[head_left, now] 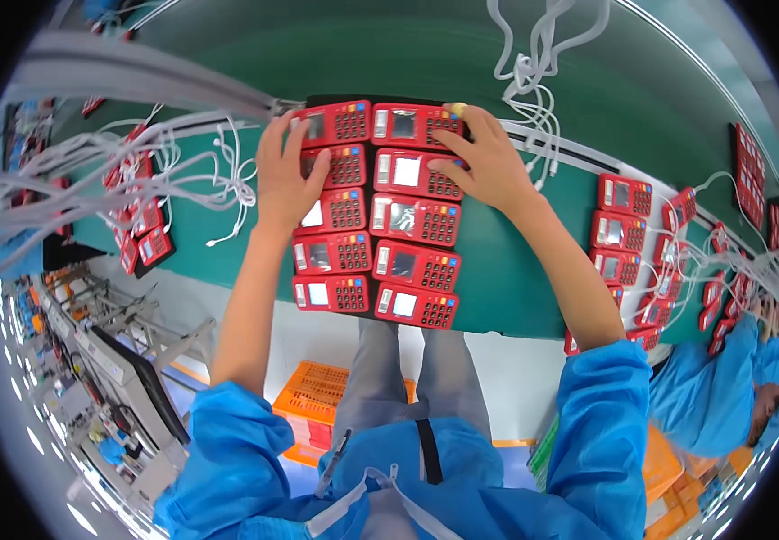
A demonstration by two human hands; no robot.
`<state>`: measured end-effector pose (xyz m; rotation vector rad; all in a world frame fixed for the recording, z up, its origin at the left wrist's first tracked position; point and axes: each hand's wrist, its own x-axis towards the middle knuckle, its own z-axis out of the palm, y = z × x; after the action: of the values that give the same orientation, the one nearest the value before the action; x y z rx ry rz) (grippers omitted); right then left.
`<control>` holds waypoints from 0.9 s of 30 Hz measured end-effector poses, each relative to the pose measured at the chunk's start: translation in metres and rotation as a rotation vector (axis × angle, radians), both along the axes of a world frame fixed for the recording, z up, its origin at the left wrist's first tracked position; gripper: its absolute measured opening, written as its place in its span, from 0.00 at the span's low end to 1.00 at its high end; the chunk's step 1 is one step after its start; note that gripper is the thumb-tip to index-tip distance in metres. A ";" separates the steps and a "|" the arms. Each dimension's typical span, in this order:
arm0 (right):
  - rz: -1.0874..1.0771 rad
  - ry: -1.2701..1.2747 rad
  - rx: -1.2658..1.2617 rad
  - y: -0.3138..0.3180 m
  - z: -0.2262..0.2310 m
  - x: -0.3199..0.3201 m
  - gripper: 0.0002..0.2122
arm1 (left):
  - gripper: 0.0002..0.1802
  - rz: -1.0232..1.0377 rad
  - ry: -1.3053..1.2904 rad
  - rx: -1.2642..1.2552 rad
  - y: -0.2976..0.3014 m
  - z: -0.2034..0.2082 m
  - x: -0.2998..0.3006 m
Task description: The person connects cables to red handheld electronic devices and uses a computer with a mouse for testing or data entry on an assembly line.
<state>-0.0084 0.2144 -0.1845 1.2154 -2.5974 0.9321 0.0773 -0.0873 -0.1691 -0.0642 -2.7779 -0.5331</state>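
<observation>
Two columns of red card payment terminals (415,220) with keypads lie face up on a dark tray (380,99) in front of me; several screens glow white, others are dark. My left hand (289,175) rests at the left edge of the two farthest terminals in the left column, fingers apart, its thumb over the second one (346,166). On the right, my right hand (489,162) has its fingers spread over the keypad ends of the farthest right-column terminal (398,124) and the one below it. Neither hand visibly grips a terminal.
White cables (218,171) tangle over more red terminals at the left. A cable bundle (534,90) hangs at the far side of the green table (507,297). More terminals (622,232) with cables stand at the right, near a co-worker in blue (709,396). An orange crate (313,387) sits below.
</observation>
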 end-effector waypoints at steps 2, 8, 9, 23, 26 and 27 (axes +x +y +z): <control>-0.040 0.020 0.015 -0.002 0.000 0.002 0.19 | 0.29 -0.070 -0.085 0.033 -0.014 0.001 0.004; -0.073 0.094 0.055 -0.014 0.002 0.009 0.18 | 0.27 -0.136 -0.179 -0.047 -0.015 0.004 0.002; -0.073 0.102 0.059 -0.017 0.006 0.010 0.18 | 0.26 -0.140 -0.186 -0.122 -0.015 0.003 0.001; -0.257 -0.225 -0.047 -0.012 -0.003 0.084 0.16 | 0.23 -0.223 -0.237 -0.225 -0.028 0.007 -0.016; -0.248 -0.110 -0.032 -0.008 -0.002 0.085 0.15 | 0.33 -0.150 -0.194 0.333 -0.021 -0.013 0.002; -0.262 -0.089 -0.040 -0.008 -0.001 0.088 0.15 | 0.37 -0.071 -0.189 0.458 -0.014 -0.017 0.008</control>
<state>0.0794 0.2062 -0.1857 0.8150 -2.7051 0.9974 0.0851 -0.1009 -0.1865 -0.0093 -2.7605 -1.2353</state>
